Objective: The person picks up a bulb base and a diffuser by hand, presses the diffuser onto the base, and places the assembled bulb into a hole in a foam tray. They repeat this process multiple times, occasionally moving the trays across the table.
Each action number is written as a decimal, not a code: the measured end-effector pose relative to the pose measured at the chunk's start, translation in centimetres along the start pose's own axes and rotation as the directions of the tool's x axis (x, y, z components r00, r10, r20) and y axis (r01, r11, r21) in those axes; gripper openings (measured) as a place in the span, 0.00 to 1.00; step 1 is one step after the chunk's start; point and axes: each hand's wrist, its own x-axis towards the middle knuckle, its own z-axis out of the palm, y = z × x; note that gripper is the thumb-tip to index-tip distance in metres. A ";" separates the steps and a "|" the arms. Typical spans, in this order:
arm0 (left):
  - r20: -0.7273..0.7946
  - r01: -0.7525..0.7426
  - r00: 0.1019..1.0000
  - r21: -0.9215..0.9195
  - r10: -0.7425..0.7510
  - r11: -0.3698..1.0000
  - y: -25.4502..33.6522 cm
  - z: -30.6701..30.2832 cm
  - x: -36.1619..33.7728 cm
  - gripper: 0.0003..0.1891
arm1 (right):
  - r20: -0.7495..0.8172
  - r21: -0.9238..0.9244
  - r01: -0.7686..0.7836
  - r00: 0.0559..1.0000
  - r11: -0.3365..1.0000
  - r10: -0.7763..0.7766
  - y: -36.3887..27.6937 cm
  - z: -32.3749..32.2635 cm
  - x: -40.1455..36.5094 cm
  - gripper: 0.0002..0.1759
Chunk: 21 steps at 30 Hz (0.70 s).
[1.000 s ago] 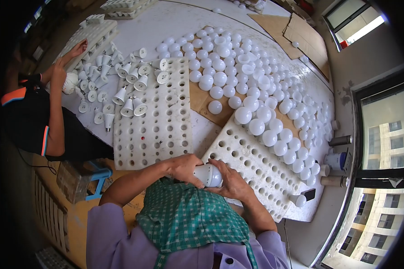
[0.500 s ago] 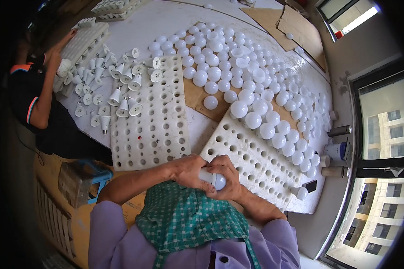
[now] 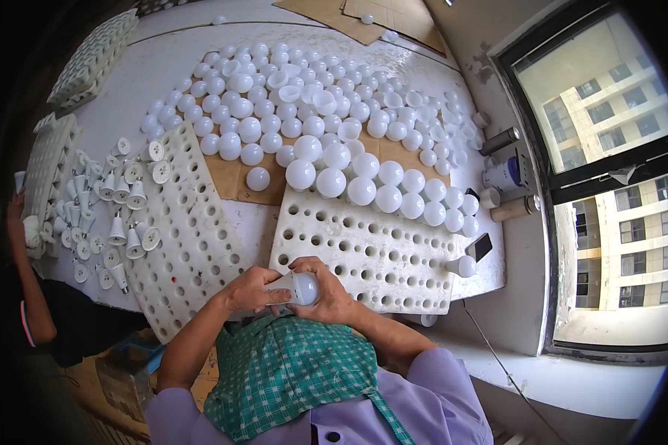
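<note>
From where I stood, I could see a person in a purple shirt [image 3: 441,393] and a green checked apron [image 3: 297,363] holding one white bulb [image 3: 305,288]. The bulb was in front of the apron, near the close edge of the table [image 3: 251,228]. It lay on its side, with its round end toward the right. The left hand [image 3: 251,291] was closed around the narrow end, with the thumb laid along it. The right hand [image 3: 326,295] was curled around the round end, so both hands had hold of the same bulb.

Just past the hands was a white board with holes [image 3: 364,256]. Along its far edge were rows of shiny white round covers [image 3: 362,190], and lots more spread out behind them. Some of these were on brown cardboard [image 3: 234,174]. By the right edge of the board lay a loose bulb [image 3: 464,266], just beside a black phone [image 3: 480,248].

On the left was a second holey board [image 3: 193,248], set at a slant. A bunch of white cone parts [image 3: 117,231] lay at its left side, and a few were on top of it. Farther left I saw another person's arm [image 3: 35,285], near a stack of white trays [image 3: 50,163]. On the right was a big window [image 3: 608,96].
</note>
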 end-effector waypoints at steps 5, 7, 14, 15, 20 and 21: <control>-0.334 -0.186 0.935 -0.176 0.120 0.967 -5.5 -1.8 -1.7 0.30 | -0.528 -0.442 -0.277 0.849 0.853 0.003 2.7 -9.8 -6.3 0.37; -0.424 -0.060 0.903 -0.273 -0.065 0.960 -7.4 -3.4 -2.7 0.28 | -0.615 -0.682 -0.462 0.782 0.567 -0.103 4.0 -15.9 -9.9 0.37; -0.495 -0.115 0.869 -0.255 -0.028 0.960 -7.5 -4.3 -1.9 0.23 | -0.673 -0.679 -0.701 0.713 0.216 0.196 6.7 -23.2 -15.7 0.38; -0.504 -0.109 0.863 -0.254 -0.035 0.961 -7.4 -4.4 -2.0 0.23 | -0.665 -0.675 -0.701 0.714 0.231 0.222 6.7 -23.0 -15.3 0.39; -0.595 -0.040 0.795 -0.247 -0.119 0.968 -8.3 -5.6 -3.7 0.21 | -0.691 -0.701 -0.622 0.714 0.349 -0.113 5.6 -24.0 -11.2 0.32; -0.602 -0.042 0.791 -0.241 -0.115 0.970 -8.3 -5.7 -3.7 0.21 | -0.696 -0.680 -0.600 0.708 0.420 -0.116 5.0 -24.6 -9.2 0.28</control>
